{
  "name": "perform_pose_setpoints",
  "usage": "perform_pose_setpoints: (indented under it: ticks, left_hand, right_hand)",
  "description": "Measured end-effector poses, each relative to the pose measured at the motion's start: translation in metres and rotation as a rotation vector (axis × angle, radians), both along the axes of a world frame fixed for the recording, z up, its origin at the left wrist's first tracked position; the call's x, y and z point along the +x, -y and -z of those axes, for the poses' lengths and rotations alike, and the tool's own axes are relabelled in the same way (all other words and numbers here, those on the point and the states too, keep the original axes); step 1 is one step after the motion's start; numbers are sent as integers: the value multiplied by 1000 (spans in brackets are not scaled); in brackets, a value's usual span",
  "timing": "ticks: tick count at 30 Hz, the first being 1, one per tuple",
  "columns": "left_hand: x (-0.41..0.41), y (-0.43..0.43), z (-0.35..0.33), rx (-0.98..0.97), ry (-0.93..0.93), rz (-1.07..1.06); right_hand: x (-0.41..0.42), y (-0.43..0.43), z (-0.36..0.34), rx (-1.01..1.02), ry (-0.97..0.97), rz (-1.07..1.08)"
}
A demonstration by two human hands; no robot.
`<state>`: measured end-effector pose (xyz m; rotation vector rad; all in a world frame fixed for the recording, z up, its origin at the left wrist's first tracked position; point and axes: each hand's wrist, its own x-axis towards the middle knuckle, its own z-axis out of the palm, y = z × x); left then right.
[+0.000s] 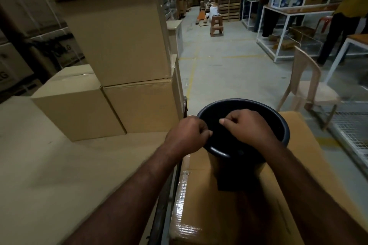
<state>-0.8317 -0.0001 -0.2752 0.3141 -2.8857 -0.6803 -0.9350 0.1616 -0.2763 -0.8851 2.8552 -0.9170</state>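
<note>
On taped cardboard box [304,137], one black bucket [218,135].

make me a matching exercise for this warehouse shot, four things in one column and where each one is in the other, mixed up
Things:
1 black bucket
2 left hand
3 beige chair
4 brown stool

Places:
a far down the aisle, on the floor
b on the taped carton in front
c fingers curled on the bucket's left rim
d right side of the aisle, just beyond the carton

Pairs: 1-b, 2-c, 3-d, 4-a
</note>
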Motion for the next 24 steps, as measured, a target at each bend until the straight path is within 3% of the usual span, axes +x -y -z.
perform_pose_setpoints:
  ticks: [5,11,18,24]
  left_hand:
    - [36,26,-18,38,-100,-178]
    - [146,75,-28,134,-199,-472]
    - [353,90,-38,168,-275,-965]
    - [545,31,-49,123,-455,-1389]
  right_hand:
    - [30,34,-21,-162,-41,-68]
    - [96,111,-33,-260,33,-374]
    - [246,210,-49,-306,116,-878]
    - [418,246,-65,-293,232,-1304]
